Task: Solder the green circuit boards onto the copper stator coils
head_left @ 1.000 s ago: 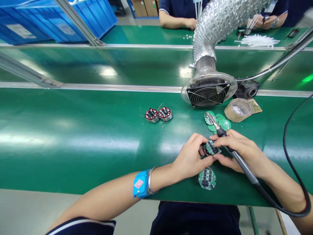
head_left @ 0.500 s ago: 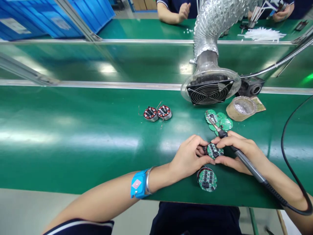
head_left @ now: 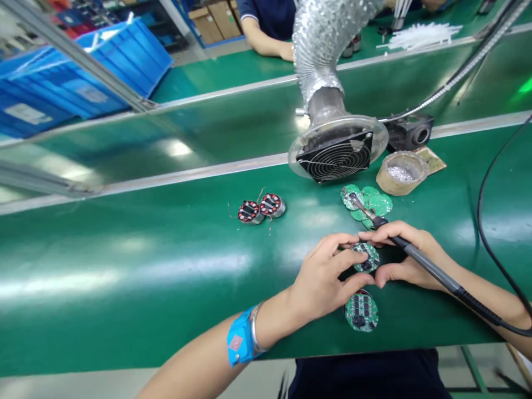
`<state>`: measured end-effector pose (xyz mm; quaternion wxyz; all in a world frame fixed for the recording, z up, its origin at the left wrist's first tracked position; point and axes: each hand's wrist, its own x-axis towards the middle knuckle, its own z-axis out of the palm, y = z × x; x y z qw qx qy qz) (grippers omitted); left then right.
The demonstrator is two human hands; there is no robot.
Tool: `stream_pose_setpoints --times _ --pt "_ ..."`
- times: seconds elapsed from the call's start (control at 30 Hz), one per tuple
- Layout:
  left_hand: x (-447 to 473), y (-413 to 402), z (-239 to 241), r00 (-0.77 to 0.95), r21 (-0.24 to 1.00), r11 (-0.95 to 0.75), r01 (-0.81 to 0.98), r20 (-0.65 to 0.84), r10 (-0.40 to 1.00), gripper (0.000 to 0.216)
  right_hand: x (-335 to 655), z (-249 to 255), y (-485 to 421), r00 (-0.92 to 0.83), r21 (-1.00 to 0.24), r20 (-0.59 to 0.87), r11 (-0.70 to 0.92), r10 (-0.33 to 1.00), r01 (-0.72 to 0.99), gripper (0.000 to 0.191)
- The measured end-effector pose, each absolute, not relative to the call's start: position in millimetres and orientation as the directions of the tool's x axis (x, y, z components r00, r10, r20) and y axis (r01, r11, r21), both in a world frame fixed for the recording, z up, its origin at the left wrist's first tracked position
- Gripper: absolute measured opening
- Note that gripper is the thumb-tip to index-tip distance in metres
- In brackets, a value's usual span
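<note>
Presently, the board point(head_left: 372, 256) lies right of the left hand point(head_left: 320, 272), pinched in its grip; right hand point(head_left: 432, 251) clasps the iron point(head_left: 434, 270), tip pointing away.

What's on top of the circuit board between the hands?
Dark components show on the circuit board; a finger of the left hand overlaps it, hiding the part beneath.

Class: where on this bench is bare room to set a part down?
Bare: the glossy green bench left of the two round black-and-orange metal coils, and between the beige round cup and thin black cable. Crowded: around the left hand, right hand and round green circuit boards.
</note>
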<state>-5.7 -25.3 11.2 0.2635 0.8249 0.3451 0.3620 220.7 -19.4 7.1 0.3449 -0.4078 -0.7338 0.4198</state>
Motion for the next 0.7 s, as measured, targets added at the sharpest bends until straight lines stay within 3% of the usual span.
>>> stream_pose_setpoints --times 0.1,0.27,0.7 --pt "-4 -27 16 0.51 0.63 -0.637 0.444 0.407 0.758 0.025 224 5 -23 -0.427 -0.906 0.15 0.297 0.892 0.301 0.064" --pt "-1 -27 21 0.521 0.578 -0.658 0.482 0.415 0.746 0.038 214 -4 -28 -0.467 -0.864 0.147 0.343 0.872 0.369 0.045" --pt "-10 -24 29 0.61 0.529 -0.664 0.529 0.307 0.73 0.041 202 -7 -34 -0.461 -0.878 0.213 0.376 0.861 0.296 0.037"
